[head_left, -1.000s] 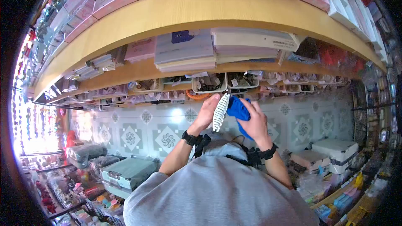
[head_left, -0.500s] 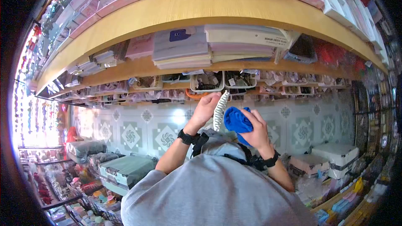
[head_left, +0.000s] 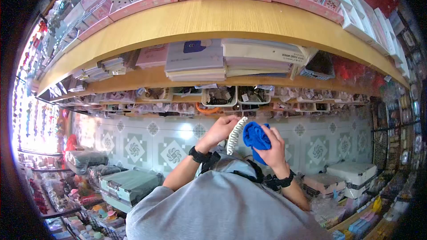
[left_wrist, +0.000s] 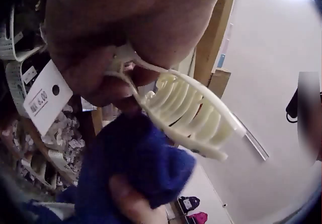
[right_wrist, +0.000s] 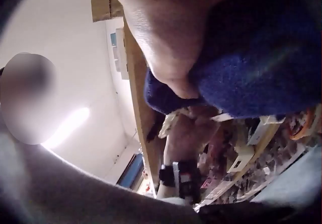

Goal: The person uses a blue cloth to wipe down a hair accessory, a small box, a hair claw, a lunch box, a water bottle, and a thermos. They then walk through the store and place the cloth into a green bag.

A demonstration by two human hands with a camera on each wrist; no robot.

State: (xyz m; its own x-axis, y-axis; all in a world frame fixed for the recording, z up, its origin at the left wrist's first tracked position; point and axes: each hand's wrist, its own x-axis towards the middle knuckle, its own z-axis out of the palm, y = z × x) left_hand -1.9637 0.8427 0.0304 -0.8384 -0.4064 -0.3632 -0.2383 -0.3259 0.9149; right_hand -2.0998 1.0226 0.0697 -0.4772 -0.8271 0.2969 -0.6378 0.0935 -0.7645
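Your left grip [head_left: 220,130] is pinched closed on one end of the white claw clip [head_left: 236,138], toothed part jutting out from it, price tag [left_wrist: 49,99] alongside. Your right grip [head_left: 275,149] is curled round the bunched blue cloth [head_left: 256,135], just beside the clip; shelf bins [head_left: 219,105] beyond.

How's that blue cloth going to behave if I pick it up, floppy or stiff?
Probably floppy: the blue cloth is bunched into soft folds in the right hand. It likely won't be slippery, since its surface looks matte. It seems unlikely to roll neatly, given its uneven, crumpled shape.
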